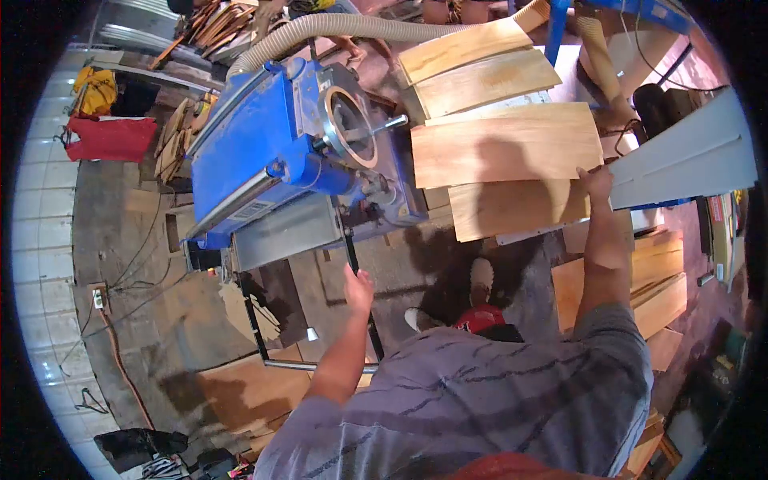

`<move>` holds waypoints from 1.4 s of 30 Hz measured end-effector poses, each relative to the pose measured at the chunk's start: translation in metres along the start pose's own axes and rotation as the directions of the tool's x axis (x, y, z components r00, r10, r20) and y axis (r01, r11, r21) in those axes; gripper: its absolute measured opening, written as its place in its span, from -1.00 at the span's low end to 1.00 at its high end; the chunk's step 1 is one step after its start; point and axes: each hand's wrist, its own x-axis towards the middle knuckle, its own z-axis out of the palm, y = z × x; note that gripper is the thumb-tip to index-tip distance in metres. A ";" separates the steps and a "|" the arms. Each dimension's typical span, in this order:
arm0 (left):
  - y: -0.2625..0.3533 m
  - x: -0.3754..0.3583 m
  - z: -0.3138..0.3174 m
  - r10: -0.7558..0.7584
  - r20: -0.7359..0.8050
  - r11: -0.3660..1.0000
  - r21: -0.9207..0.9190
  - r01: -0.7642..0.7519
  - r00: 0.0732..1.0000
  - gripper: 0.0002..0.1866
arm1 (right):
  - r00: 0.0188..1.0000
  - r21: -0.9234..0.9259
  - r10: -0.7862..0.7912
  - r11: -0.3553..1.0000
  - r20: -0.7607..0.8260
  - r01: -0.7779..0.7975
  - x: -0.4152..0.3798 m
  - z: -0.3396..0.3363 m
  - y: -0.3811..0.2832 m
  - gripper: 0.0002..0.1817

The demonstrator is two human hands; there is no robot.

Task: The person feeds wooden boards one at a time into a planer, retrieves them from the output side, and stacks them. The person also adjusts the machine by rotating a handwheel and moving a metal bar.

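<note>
My right hand (596,184) is closed at the right end of a wide, light wooden board (512,144), its fingertips on the corner. Another wooden board (520,210) lies partly under it, nearer to me, with my shadow falling across both. My left hand (359,290) is low beside a blue thickness planer (248,136), over the black side bar (350,250) of its frame. Its fingers point toward the machine, loosely extended, with no board in them. A handwheel (350,128) with a crank handle faces the boards, and a metal table (288,232) juts from the planer.
More boards (480,76) lie beyond, and stacked planks (660,272) sit at my right. A ribbed hose (344,28) runs behind the planer. A grey-white panel (688,152) slants at the right. Cords (120,352) and boards (248,384) lie on the floor at left.
</note>
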 end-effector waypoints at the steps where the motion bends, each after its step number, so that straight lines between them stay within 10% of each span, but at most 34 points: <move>1: -0.008 0.003 0.003 0.026 -0.007 0.999 -0.018 -0.027 1.000 -0.57 | 1.000 0.103 -0.011 0.995 -0.008 0.011 -0.004 0.002 0.003 -0.21; 6: -0.013 0.008 0.004 0.032 0.025 0.999 0.011 -0.032 0.999 -0.56 | 0.974 0.565 0.024 0.811 0.225 -0.150 -0.027 0.010 0.011 -0.27; 9: 0.006 0.002 -0.002 -0.019 0.050 0.995 -0.098 0.024 0.999 -0.54 | 0.809 0.472 0.183 0.732 0.559 -0.491 -0.037 0.015 0.027 -0.27; 11: 0.011 0.000 -0.006 -0.045 0.084 0.993 -0.107 0.054 0.995 -0.50 | 0.647 0.553 -0.031 0.551 0.762 -0.625 -0.054 0.003 0.034 -0.34; 13: 0.013 -0.001 -0.007 -0.073 0.109 0.988 -0.125 0.086 0.991 -0.46 | 0.699 0.653 -0.056 0.417 0.713 -0.632 -0.099 -0.027 0.008 -0.42; 15: 0.011 -0.006 -0.004 0.371 -0.130 0.856 0.433 -0.284 0.920 -0.34 | 0.749 0.734 -0.071 0.281 0.658 -0.618 -0.128 -0.028 0.014 -0.49; 17: 0.053 -0.026 -0.015 0.517 -0.072 0.794 0.412 -0.446 0.853 -0.28 | 0.554 0.660 -0.445 0.122 0.704 -0.741 -0.149 0.002 0.045 -0.57; 20: 0.068 -0.033 0.017 0.637 0.186 0.761 0.000 -0.649 0.748 -0.26 | 0.388 0.574 -0.508 0.282 0.769 -0.769 -0.218 -0.058 0.003 -0.59; 21: 0.078 -0.039 0.034 0.446 0.304 0.894 -0.198 -0.403 0.842 -0.27 | 0.380 0.570 -0.507 0.295 0.774 -0.767 -0.235 -0.043 0.019 -0.59; 23: 0.100 -0.041 0.066 0.103 0.580 0.819 -0.510 0.262 0.808 -0.30 | 0.386 0.812 -0.763 0.581 0.519 0.056 -0.264 0.001 0.063 -0.54; 24: 0.105 -0.038 0.078 0.000 0.723 0.576 -0.565 0.591 0.691 -0.33 | 0.382 0.805 -0.760 0.590 0.525 0.067 -0.285 -0.015 0.062 -0.54; 26: 0.108 -0.023 0.095 0.081 0.796 0.440 -0.569 0.695 0.600 -0.41 | 0.414 0.584 -0.413 0.625 0.811 -0.519 -0.334 -0.075 0.042 -0.45; 27: 0.103 -0.025 0.099 0.170 0.843 0.317 -0.537 0.782 0.510 -0.49 | 0.395 0.471 -0.292 0.725 0.871 -0.502 -0.355 -0.112 0.027 -0.40; 30: 0.085 -0.072 0.098 0.151 0.835 0.521 -0.522 0.676 0.528 -0.61 | 0.433 0.305 -0.074 0.814 0.898 -0.494 -0.428 -0.168 0.015 -0.32; 32: 0.075 -0.101 0.080 0.173 0.880 0.588 -0.453 0.670 0.443 -0.59 | 0.609 0.534 -0.175 0.697 0.774 -0.479 -0.492 -0.158 0.055 -0.27; 37: 0.020 -0.122 -0.008 0.610 0.704 0.460 -0.688 0.561 0.364 -0.57 | 0.532 0.348 0.096 0.656 0.841 -0.670 -0.627 -0.176 0.015 -0.25; 39: -0.007 -0.118 -0.050 0.659 0.638 0.374 -0.738 0.562 0.398 -0.56 | 0.760 0.727 -0.106 0.399 0.641 -0.558 -0.671 -0.156 -0.024 -0.28; 42: -0.045 -0.100 -0.115 0.716 0.537 0.262 -0.799 0.541 0.446 -0.49 | 0.604 0.526 0.036 0.452 0.796 -0.720 -0.677 -0.148 -0.040 -0.30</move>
